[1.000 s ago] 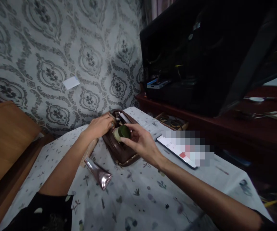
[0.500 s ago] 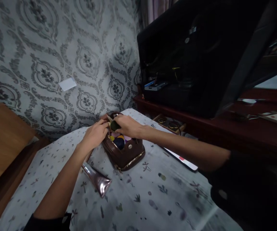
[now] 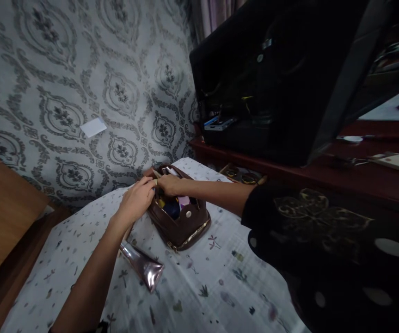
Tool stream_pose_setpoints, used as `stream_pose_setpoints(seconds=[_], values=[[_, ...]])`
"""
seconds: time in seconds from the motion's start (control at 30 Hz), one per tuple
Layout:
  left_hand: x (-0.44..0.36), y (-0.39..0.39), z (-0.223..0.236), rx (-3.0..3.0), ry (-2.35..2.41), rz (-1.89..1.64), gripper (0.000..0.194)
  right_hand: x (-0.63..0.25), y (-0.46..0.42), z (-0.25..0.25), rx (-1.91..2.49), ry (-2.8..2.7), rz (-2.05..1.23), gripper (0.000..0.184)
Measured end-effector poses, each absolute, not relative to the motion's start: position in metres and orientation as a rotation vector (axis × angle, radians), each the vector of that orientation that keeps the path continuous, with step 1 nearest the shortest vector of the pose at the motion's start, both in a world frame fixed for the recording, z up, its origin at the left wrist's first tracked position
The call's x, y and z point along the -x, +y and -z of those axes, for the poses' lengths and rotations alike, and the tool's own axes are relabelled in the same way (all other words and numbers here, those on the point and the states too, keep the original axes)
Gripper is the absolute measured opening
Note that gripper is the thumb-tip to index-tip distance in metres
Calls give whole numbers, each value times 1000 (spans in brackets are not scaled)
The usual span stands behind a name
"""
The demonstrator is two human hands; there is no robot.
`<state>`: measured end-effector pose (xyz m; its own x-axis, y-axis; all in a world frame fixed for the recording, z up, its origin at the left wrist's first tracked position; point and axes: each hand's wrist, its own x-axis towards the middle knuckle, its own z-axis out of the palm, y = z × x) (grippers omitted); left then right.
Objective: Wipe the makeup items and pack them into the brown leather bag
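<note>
A small brown pouch (image 3: 185,226) stands open on the table, showing several coloured items inside. My left hand (image 3: 137,200) grips the pouch's left edge with curled fingers. My right hand (image 3: 170,184) reaches into the open top, fingers closed; what it holds, if anything, is hidden inside the pouch. My right arm, in a dark patterned sleeve (image 3: 327,245), crosses the right of the view.
A metallic pink tube (image 3: 142,265) lies on the floral tablecloth (image 3: 202,282) in front of the pouch. A dark box (image 3: 275,78) sits on a red-brown shelf (image 3: 359,175) at right. Patterned wallpaper lies behind, and a wooden surface (image 3: 1,217) at left.
My right hand carried a round green item from in front of the pouch into its open top. The green item is now out of sight. The camera has shifted right.
</note>
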<state>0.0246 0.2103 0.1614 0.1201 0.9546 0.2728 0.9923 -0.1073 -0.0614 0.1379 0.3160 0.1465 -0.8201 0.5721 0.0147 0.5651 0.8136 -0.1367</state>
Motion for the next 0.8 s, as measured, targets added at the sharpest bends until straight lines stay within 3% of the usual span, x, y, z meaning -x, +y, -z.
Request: stream_pose_setpoints(seconds=[0.3,0.53,0.8], values=[[-26,210,-160,2143,-1969,244,35,-164,301,-167,801,-2887,-122,29],[-23,208,-158,2188,-1942,341,39,-226,278,-162,467,-3002,-25,25],[-24,212,-161,2199,-1929,251,39,-250,279,-150,164,-2912,-154,16]])
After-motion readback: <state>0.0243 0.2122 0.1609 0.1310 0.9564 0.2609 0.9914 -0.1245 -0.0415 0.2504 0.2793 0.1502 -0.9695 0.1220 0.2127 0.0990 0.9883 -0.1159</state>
